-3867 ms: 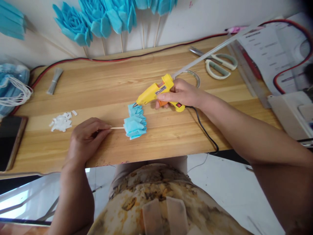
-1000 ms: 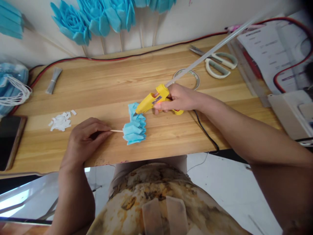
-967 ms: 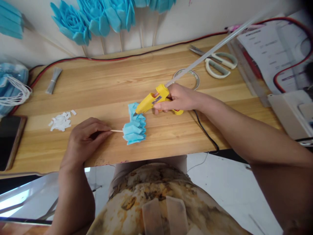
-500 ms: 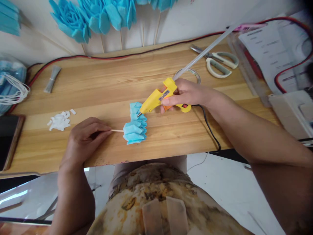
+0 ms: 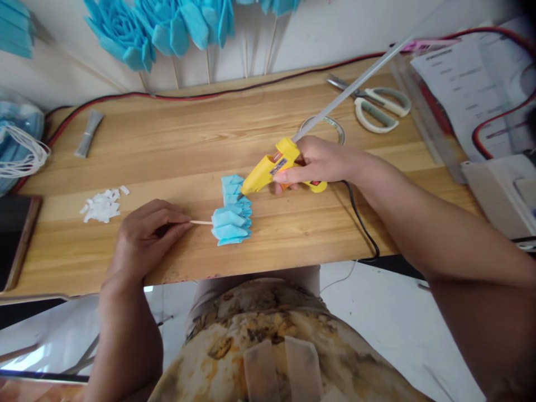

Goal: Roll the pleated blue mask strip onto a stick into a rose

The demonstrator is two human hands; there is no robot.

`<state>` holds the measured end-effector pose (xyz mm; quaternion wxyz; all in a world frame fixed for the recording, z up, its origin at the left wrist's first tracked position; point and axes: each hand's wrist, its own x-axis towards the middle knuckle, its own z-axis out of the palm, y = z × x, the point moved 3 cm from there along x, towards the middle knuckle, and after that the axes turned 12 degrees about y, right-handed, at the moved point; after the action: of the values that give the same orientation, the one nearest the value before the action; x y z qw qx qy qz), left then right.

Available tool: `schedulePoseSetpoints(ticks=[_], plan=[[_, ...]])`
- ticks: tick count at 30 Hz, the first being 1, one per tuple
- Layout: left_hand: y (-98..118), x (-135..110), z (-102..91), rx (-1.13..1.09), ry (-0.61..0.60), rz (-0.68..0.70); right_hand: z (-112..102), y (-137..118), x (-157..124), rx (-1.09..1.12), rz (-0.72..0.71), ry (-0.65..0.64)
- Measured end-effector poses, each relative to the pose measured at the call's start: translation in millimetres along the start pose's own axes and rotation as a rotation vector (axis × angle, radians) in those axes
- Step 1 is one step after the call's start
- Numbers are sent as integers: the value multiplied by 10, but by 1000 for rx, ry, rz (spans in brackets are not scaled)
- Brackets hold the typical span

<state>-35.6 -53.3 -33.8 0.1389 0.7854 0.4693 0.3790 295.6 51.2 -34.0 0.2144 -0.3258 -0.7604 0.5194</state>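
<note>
A half-made blue fabric flower lies on the wooden table, fixed to a thin wooden stick. My left hand pinches that stick at its left end. My right hand grips a yellow hot glue gun with a long clear glue stick poking out behind. The gun's nozzle touches the upper right side of the blue flower.
Finished blue flowers on sticks lean against the back wall. Scissors and a tape ring lie beyond my right hand. White scraps, a wire bundle, a phone, and blue masks sit left. Papers are right.
The glue gun's nozzle has shifted from the top of the blue flower's strip down and right along it. My left hand has kept still on the stick.
</note>
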Motion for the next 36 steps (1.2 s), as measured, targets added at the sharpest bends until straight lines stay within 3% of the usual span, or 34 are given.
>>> schedulePoseSetpoints(ticks=[20, 36], plan=[[-9, -5, 0, 0, -1, -34, -80, 52, -1, 140, -5, 63], [-24, -15, 6, 2, -8, -64, -45, 59, 4, 31, -8, -4]])
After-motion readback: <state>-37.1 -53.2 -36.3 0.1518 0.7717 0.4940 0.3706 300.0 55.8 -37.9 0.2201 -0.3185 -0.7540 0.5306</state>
